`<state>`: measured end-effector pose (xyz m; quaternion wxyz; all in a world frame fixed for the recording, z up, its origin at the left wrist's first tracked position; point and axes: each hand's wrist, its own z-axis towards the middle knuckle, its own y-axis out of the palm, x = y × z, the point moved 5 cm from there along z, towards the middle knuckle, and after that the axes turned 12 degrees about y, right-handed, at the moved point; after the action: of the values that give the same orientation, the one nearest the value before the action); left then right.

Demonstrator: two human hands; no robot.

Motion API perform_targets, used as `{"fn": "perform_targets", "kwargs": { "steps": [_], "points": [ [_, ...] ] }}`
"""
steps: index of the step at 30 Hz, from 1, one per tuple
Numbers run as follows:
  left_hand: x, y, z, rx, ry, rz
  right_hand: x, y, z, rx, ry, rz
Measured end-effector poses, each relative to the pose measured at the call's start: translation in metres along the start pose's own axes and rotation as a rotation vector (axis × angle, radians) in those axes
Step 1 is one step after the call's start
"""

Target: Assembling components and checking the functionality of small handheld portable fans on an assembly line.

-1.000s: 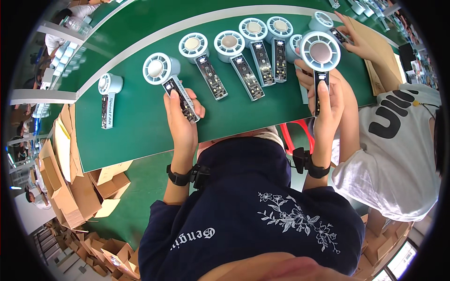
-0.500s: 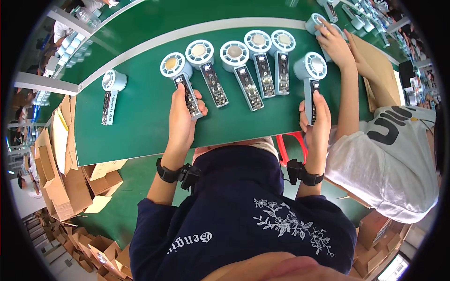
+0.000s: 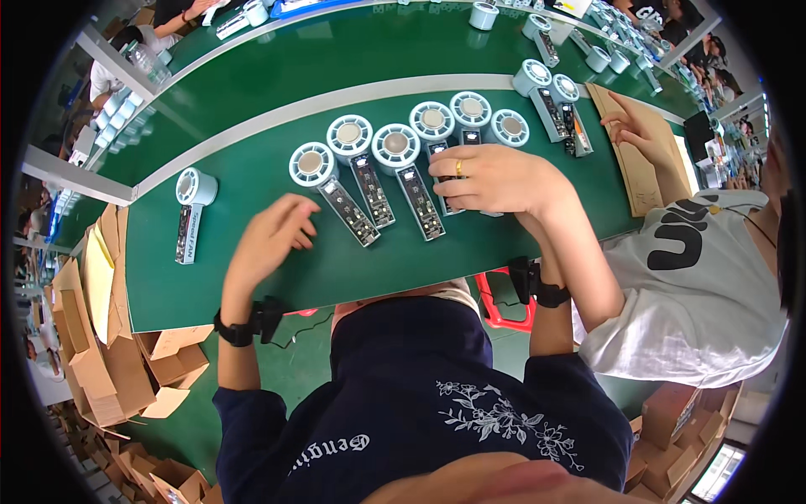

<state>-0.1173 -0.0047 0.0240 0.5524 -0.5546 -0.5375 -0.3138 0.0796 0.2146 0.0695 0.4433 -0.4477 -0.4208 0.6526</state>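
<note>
Handheld fans with pale blue round heads and circuit boards showing in their handles lie fanned out on the green table. My left hand (image 3: pixel 273 237) is raised just left of the leftmost fan (image 3: pixel 311 164) in this group, fingers loosely bent and apart, holding nothing. Of my right arm the forearm (image 3: pixel 551 332) shows; its hand is hidden behind a co-worker's arm. The co-worker's ringed hand (image 3: pixel 495 179) reaches across the handles of the fans at the group's right end, near a fan head (image 3: pixel 510 128). What it grips, if anything, is covered.
One fan (image 3: pixel 195 186) lies apart at the left. Two more (image 3: pixel 533 77) (image 3: pixel 565 87) lie at the right, beside a flat cardboard piece (image 3: pixel 625 160) under the co-worker's other hand (image 3: pixel 638 126). A white rail (image 3: pixel 252 126) crosses behind. Cardboard boxes (image 3: pixel 109 370) stand lower left.
My left hand has let go of its fan and drawn back left. The fan from my right hand appears among the group. The co-worker's ringed hand has come across from the back right.
</note>
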Motion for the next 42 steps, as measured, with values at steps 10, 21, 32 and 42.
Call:
{"fn": "perform_targets", "kwargs": {
  "steps": [10, 21, 32, 42],
  "points": [
    [-0.032, -0.161, -0.075, 0.765, 0.189, 1.159, -0.076, 0.019, -0.015, -0.161, 0.14, 0.117],
    [-0.075, -0.182, -0.065, 0.582, -0.014, 0.684, -0.132, 0.03, 0.014, -0.417, 0.65, 0.857],
    [0.021, -0.069, -0.063, 0.66, 0.333, 0.613, -0.094, -0.001, 0.024, 0.519, 0.631, 0.313],
    [0.067, 0.08, -0.009, 0.26, 0.644, 1.101, -0.075, 0.038, -0.016, 0.333, 0.895, -0.293]
  ]
}}
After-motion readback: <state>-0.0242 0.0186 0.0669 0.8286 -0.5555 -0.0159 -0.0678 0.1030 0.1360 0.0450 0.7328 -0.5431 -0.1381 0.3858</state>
